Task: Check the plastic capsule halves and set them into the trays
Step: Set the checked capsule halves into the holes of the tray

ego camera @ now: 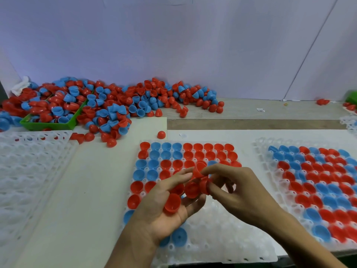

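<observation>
Left hand point(170, 207) cradling red halves point(172, 203)

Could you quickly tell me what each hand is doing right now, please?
Left hand: palm up, fingers loosely curled, cradling several red capsule halves.
Right hand: pinching one red capsule half at its fingertips, over the middle tray.

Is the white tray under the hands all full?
No. The middle tray has many bare cups near the person; only its far rows hold capsule halves.
</observation>
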